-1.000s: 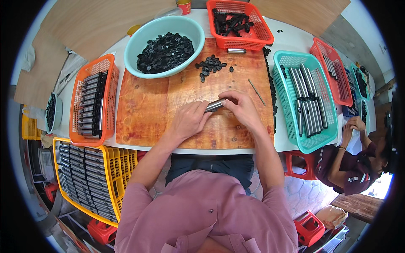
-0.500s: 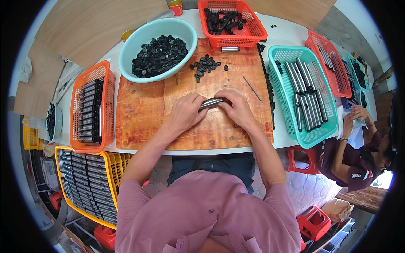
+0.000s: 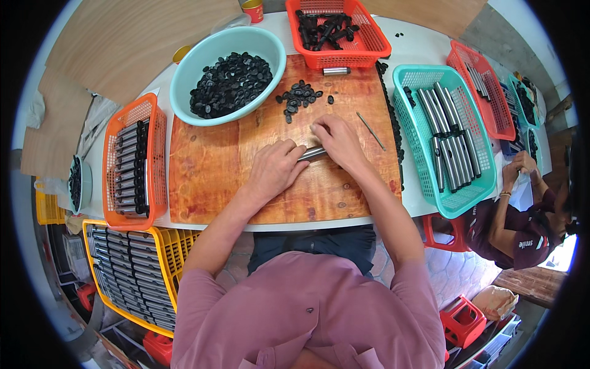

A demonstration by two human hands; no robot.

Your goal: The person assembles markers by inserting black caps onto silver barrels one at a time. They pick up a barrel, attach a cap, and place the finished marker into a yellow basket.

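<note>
Head view: my left hand (image 3: 275, 166) clamps tube (image 3: 314, 153) mid-frame; right hand (image 3: 338, 141), grip unclear; seemingly midway, black pieces (image 3: 299, 96) remain upper centre.

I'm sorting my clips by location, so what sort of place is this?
Probably a small assembly workshop: a green basket holds metal tubes, a pale blue bowl holds many small black parts, and a wooden board lies on the white table.

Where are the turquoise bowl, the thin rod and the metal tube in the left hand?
Turquoise bowl (image 3: 269, 47), head view: bare inner wall, right side.
Thin rod (image 3: 371, 131), head view: middle of its length.
Metal tube (image 3: 313, 153), head view: exposed shiny side.
</note>
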